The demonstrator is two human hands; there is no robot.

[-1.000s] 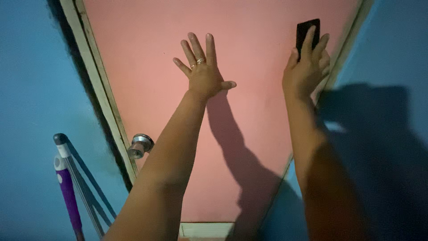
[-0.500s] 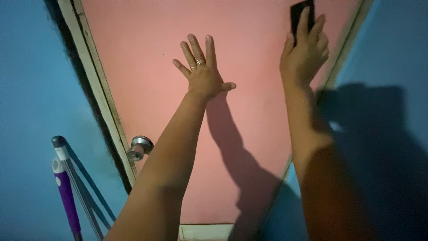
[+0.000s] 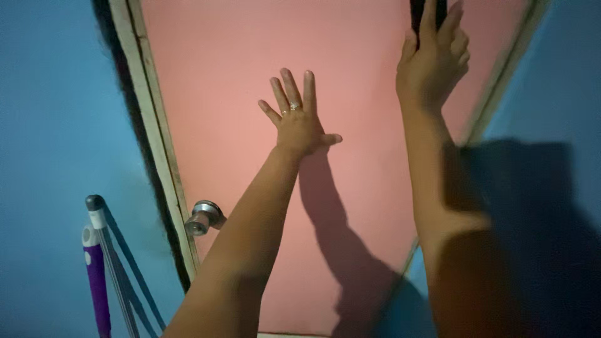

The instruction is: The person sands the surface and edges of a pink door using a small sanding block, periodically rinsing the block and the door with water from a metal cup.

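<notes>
A pink door fills the middle of the head view. My left hand lies flat against it with fingers spread and a ring on one finger. Higher up, near the door's right edge, my right hand presses a dark flat pad against the door. Most of the pad is hidden by my fingers and cut off by the top of the frame.
A silver door knob sticks out at the door's left edge, beside the pale frame. Blue wall lies on both sides. A purple-handled stick and a thin metal pole lean at the lower left.
My right hand has slid the dark pad upward along the door, now partly out of frame. My left hand stays flat on the door. The view has shifted slightly.
</notes>
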